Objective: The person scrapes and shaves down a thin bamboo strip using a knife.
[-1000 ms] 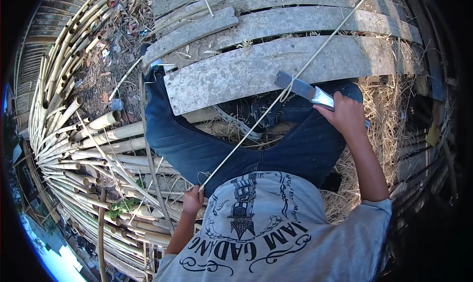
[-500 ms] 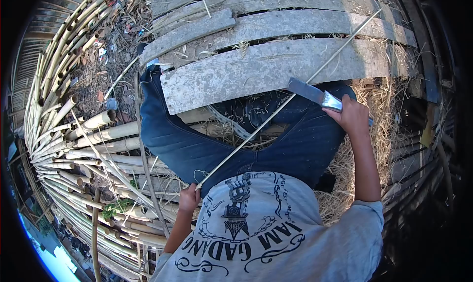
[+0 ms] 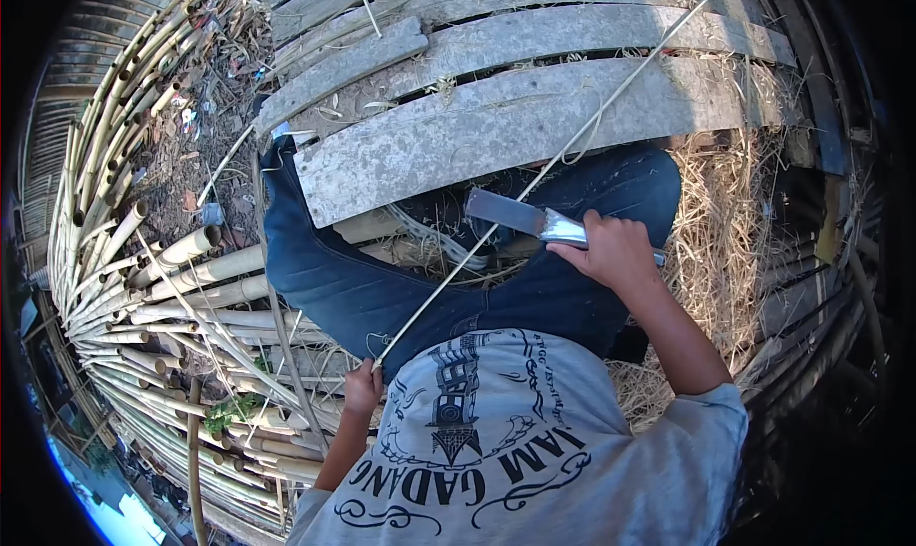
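Note:
A long thin bamboo strip [image 3: 434, 298] runs diagonally from my lap up across the planks. My left hand [image 3: 364, 388] is closed on its lower end, beside my shirt. In my right hand [image 3: 614, 250] is the metal handle of a broad-bladed knife [image 3: 508, 212], with the fingers wrapped round it. The blade points left and lies across the strip, over the gap between my legs. A thin curled shaving hangs by the strip, above the blade.
Weathered wooden planks [image 3: 429, 136] lie in front of my legs. Many bamboo poles [image 3: 191, 245] are stacked at the left. Fine shavings [image 3: 716, 231] are heaped at the right. Litter and dry leaves cover the ground at the upper left.
My right hand first moved slightly right, then down and left with the knife, along the strip toward my body. My left hand still holds the strip's lower end.

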`<state>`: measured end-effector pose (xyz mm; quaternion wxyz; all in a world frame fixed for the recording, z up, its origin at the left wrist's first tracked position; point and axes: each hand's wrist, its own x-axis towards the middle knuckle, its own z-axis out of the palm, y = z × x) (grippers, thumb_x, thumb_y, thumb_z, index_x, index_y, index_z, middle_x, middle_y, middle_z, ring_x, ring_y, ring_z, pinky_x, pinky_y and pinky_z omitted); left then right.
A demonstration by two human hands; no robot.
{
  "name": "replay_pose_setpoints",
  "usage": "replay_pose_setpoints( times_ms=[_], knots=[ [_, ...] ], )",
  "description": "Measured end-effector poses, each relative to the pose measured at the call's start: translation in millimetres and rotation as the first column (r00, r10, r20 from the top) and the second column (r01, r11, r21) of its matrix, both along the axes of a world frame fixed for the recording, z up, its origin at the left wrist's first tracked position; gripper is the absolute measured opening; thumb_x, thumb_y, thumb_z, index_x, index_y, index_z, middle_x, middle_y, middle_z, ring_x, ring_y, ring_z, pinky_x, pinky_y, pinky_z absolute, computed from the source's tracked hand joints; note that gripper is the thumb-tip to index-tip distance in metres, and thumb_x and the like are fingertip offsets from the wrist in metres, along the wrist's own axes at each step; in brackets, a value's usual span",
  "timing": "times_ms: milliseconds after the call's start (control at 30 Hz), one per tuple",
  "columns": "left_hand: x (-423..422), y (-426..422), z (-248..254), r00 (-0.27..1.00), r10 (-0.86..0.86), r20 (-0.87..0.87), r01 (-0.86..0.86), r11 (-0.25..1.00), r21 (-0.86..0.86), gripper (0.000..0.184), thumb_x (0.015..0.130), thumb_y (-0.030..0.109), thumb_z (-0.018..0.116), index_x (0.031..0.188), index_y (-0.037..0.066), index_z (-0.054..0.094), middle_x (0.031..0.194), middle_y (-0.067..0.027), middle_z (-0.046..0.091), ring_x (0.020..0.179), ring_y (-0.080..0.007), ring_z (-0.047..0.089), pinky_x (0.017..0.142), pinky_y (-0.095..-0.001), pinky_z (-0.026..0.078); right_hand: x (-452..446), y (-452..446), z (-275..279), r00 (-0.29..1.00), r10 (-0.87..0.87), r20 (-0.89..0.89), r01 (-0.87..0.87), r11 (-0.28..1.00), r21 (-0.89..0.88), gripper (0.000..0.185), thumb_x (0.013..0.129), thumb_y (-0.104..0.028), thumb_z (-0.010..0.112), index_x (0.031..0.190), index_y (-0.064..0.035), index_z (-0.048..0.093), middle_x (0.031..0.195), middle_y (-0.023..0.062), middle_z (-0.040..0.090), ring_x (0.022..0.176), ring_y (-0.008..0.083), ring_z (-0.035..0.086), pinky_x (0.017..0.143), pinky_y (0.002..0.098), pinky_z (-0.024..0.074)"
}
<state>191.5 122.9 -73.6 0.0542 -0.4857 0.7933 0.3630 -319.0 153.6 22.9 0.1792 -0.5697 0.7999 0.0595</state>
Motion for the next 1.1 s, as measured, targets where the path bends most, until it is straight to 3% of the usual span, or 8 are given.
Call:
replay_pose_setpoints(
  times_ms=[167, 300, 400, 667, 733, 867, 1033, 1100],
  knots=[
    [-3, 0, 0, 0.999, -0.024, 0.029, 0.025, 0.999, -0.022, 0.007, 0.084, 0.006, 0.059, 0.087, 0.002, 0.054, 0.06, -0.0214, 0.058, 0.057, -0.0417, 0.061, 0.051, -0.0483, 0.048, -44, -2, 9, 0.955, -0.288, -0.067, 0.282, 0.955, -0.091, 0.062, 0.087, -0.06, 0.059, 0.076, 0.0004, 0.06, 0.064, 0.0206, 0.065, 0.06, 0.0399, 0.067, 0.053, 0.0449, 0.0538],
    [1, 3, -5, 1.0, -0.002, 0.012, 0.002, 1.0, 0.028, 0.007, 0.084, 0.005, 0.059, 0.087, 0.001, 0.054, 0.061, -0.0225, 0.058, 0.058, -0.0424, 0.061, 0.052, -0.0479, 0.048, -8, 7, 0, 0.999, 0.02, -0.035, -0.021, 0.999, -0.025, 0.063, 0.083, -0.068, 0.058, 0.074, -0.0052, 0.058, 0.058, 0.0175, 0.063, 0.055, 0.0338, 0.067, 0.051, 0.0428, 0.0537],
    [7, 1, -2, 1.0, -0.009, 0.028, 0.007, 0.999, 0.045, 0.007, 0.083, 0.005, 0.058, 0.087, 0.001, 0.054, 0.061, -0.0226, 0.058, 0.058, -0.0424, 0.061, 0.052, -0.0478, 0.048, -75, 8, 1, 0.913, -0.305, -0.273, 0.267, 0.949, -0.169, 0.059, 0.085, -0.062, 0.061, 0.071, -0.0046, 0.056, 0.058, 0.0175, 0.063, 0.053, 0.0347, 0.066, 0.049, 0.0423, 0.0534],
    [3, -2, -10, 1.0, -0.004, -0.009, 0.004, 1.0, 0.026, 0.005, 0.084, 0.005, 0.058, 0.086, 0.002, 0.055, 0.062, -0.0224, 0.058, 0.056, -0.0423, 0.06, 0.051, -0.0484, 0.047, -29, 4, 10, 0.988, 0.128, -0.081, -0.133, 0.989, -0.061, 0.058, 0.084, -0.062, 0.062, 0.073, -0.0049, 0.058, 0.057, 0.0155, 0.063, 0.053, 0.0328, 0.066, 0.049, 0.0412, 0.0531],
    [5, 4, -8, 1.0, -0.003, 0.008, 0.003, 1.0, -0.014, 0.005, 0.083, 0.004, 0.058, 0.085, 0.002, 0.054, 0.062, -0.0225, 0.058, 0.056, -0.0424, 0.06, 0.051, -0.048, 0.047, -82, 2, 10, 0.929, -0.269, -0.253, 0.237, 0.96, -0.15, 0.059, 0.083, -0.062, 0.062, 0.072, -0.0044, 0.059, 0.057, 0.016, 0.063, 0.053, 0.0328, 0.066, 0.048, 0.0407, 0.0523],
    [0, -1, -4, 1.0, 0.025, -0.003, -0.025, 0.997, 0.068, 0.005, 0.083, 0.002, 0.056, 0.087, 0.0, 0.053, 0.061, -0.0225, 0.057, 0.056, -0.043, 0.06, 0.052, -0.0484, 0.047, -78, 12, 10, 0.916, -0.359, -0.179, 0.334, 0.929, -0.158, 0.061, 0.084, -0.062, 0.062, 0.075, -0.002, 0.06, 0.061, 0.0185, 0.064, 0.055, 0.0352, 0.066, 0.051, 0.0435, 0.0529],
    [2, -3, -6, 1.0, 0.024, -0.009, -0.023, 0.996, 0.091, 0.006, 0.082, 0.002, 0.057, 0.088, 0.001, 0.054, 0.059, -0.0215, 0.056, 0.057, -0.0429, 0.06, 0.052, -0.0494, 0.046, -39, 12, 6, 0.983, 0.146, -0.108, -0.158, 0.98, -0.117, 0.062, 0.077, -0.066, 0.066, 0.074, -0.0055, 0.057, 0.056, 0.011, 0.058, 0.051, 0.0308, 0.063, 0.05, 0.038, 0.0526],
    [0, -4, -8, 1.0, -0.005, 0.025, 0.003, 0.998, 0.068, 0.007, 0.082, 0.003, 0.057, 0.089, 0.001, 0.055, 0.059, -0.0215, 0.057, 0.057, -0.0429, 0.06, 0.052, -0.0494, 0.046, -104, 9, 12, 0.954, -0.19, -0.232, 0.144, 0.969, -0.201, 0.061, 0.081, -0.066, 0.063, 0.072, -0.0054, 0.058, 0.06, 0.0143, 0.063, 0.052, 0.0289, 0.066, 0.047, 0.0388, 0.0522]
  ],
)
